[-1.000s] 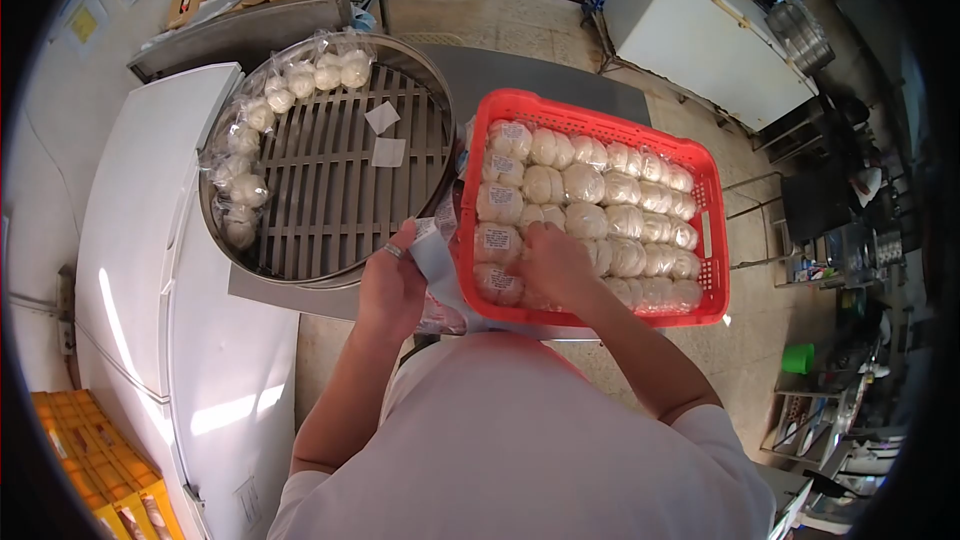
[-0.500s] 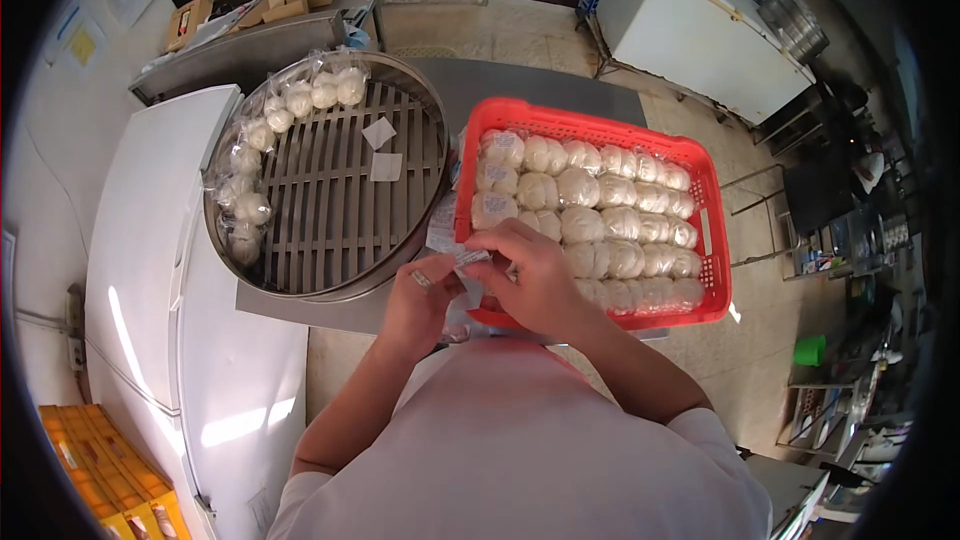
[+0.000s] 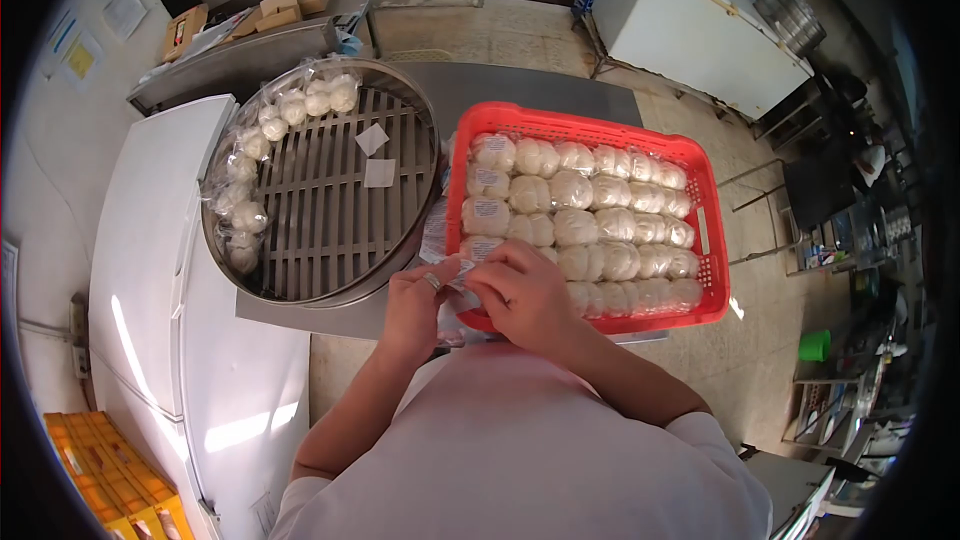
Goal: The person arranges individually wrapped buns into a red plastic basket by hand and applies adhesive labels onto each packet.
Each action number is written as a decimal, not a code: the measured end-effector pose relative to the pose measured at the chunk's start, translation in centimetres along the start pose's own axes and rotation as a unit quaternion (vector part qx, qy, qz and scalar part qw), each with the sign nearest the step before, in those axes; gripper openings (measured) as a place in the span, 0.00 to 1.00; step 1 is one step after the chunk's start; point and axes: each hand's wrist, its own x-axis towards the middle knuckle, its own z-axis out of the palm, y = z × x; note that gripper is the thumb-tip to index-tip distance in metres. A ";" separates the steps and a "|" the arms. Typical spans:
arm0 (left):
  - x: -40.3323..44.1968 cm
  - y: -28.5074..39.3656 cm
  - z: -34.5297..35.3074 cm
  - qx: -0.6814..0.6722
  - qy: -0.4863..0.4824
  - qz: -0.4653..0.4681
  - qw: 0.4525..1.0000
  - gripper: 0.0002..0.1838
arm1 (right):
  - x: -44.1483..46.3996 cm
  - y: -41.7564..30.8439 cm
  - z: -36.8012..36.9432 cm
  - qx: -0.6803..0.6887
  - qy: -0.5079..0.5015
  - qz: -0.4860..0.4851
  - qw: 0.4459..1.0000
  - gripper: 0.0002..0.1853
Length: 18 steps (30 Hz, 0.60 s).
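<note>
A red basket (image 3: 712,230) holds rows of wrapped white buns (image 3: 575,225), and those in its left column carry printed labels (image 3: 486,210). My left hand (image 3: 415,305), with a ring, pinches a strip of label paper (image 3: 458,280) at the basket's lower left corner. Close beside it, my right hand (image 3: 525,290) has its fingertips pressed together at the same strip, over the basket's near edge. What its fingertips hold is too small to make out. The round steamer tray (image 3: 436,155) to the left has bagged buns (image 3: 253,144) along its left and far rim.
Two small paper squares (image 3: 379,173) lie on the tray's slats. A grey table (image 3: 500,80) bears tray and basket. White refrigerator (image 3: 145,270) at left, yellow crates (image 3: 110,470) at lower left, white chest freezer (image 3: 690,35) at back right, cardboard boxes (image 3: 278,10) at back left.
My right hand has come out from the buns toward my left hand at the basket's near left corner. The paper strip is now between both hands.
</note>
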 end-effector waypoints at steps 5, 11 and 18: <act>0.2 1.0 1.1 -0.115 0.039 -0.020 0.992 0.14 | 0.6 -0.2 -1.3 0.026 0.005 -0.033 0.999 0.07; 0.7 0.7 0.6 -0.145 0.029 -0.006 0.989 0.14 | 6.0 14.2 -6.0 0.052 0.100 0.308 0.945 0.04; 0.4 -0.2 0.8 -0.138 0.029 -0.009 0.990 0.14 | 7.6 24.5 -3.1 -0.146 -0.052 0.359 0.921 0.17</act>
